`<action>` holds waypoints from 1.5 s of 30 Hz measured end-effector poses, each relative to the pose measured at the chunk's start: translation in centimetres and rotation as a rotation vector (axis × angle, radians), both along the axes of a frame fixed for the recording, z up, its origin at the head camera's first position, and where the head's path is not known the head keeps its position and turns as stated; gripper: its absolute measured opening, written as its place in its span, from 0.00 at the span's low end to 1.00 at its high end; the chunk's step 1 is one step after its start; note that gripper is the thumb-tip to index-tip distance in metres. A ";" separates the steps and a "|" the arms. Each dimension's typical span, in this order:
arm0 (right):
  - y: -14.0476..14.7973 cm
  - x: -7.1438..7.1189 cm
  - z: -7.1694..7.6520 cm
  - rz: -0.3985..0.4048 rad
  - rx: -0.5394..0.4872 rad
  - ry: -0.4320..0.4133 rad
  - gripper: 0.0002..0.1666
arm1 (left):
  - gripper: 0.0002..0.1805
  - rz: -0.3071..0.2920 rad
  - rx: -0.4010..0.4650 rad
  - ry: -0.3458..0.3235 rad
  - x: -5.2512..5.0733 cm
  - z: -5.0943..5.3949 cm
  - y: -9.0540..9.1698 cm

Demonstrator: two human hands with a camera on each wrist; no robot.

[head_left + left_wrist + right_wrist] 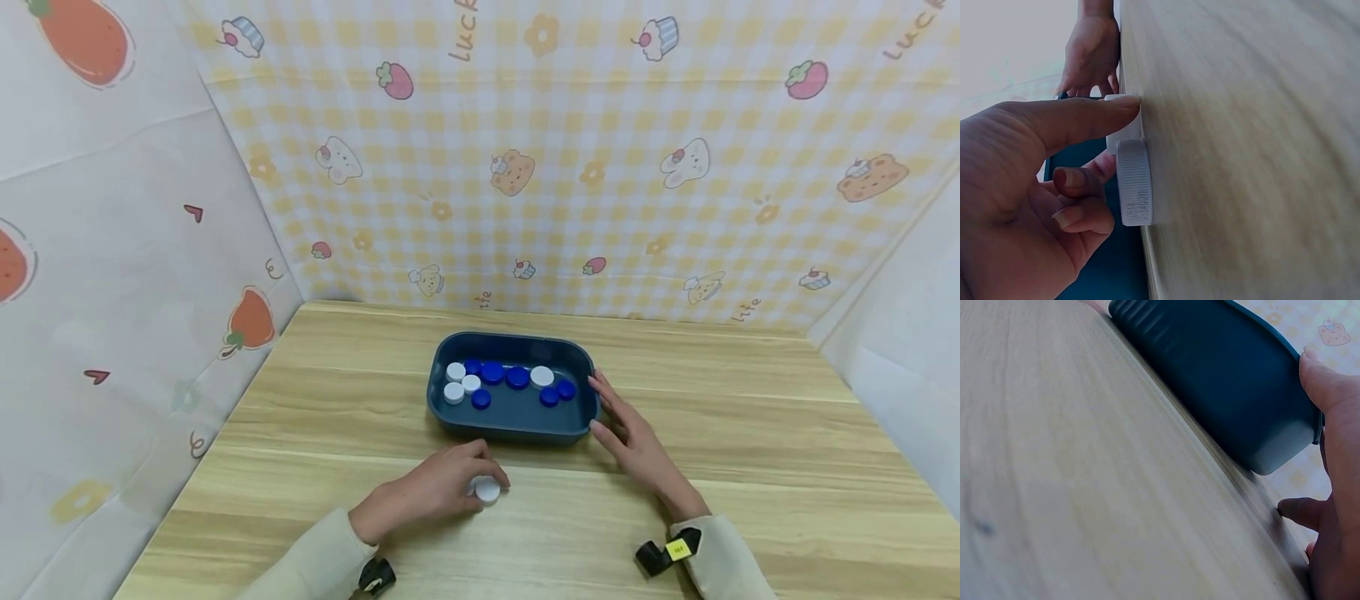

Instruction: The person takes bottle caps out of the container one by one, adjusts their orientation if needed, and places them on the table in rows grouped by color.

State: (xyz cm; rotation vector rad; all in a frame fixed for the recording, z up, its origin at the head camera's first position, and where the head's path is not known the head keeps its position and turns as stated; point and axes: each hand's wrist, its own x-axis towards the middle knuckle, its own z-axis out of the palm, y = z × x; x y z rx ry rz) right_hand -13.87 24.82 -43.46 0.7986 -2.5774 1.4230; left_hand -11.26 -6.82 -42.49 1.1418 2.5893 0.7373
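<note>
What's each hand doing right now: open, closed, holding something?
Left hand: closed on a white cap, with another beside it.
Right hand: open, touching the tray.

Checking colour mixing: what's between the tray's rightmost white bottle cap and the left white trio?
Head view: two larger blue bottle caps, side by side. A smaller blue cap sits at the white trio's back right, another at its front right.
</note>
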 end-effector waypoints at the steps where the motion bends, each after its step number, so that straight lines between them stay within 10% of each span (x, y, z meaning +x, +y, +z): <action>1: 0.0 0.0 0.0 0.000 0.001 0.000 0.34 | 0.19 0.003 0.001 -0.005 0.0 0.0 -0.1; 8: -0.1 0.0 0.0 0.006 -0.009 -0.002 0.34 | 0.24 0.033 0.018 -0.047 0.0 0.9 -0.3; 20: 0.0 0.0 0.0 -0.009 0.013 0.003 0.34 | 0.21 -0.044 0.253 0.080 -2.2 3.0 0.7; 34: -0.1 0.0 0.0 0.000 0.003 0.008 0.34 | 0.20 0.166 0.359 -0.017 -6.0 4.2 3.3; 45: 0.0 0.0 0.0 0.004 -0.005 0.008 0.34 | 0.24 0.279 0.285 -0.078 -8.5 3.1 4.6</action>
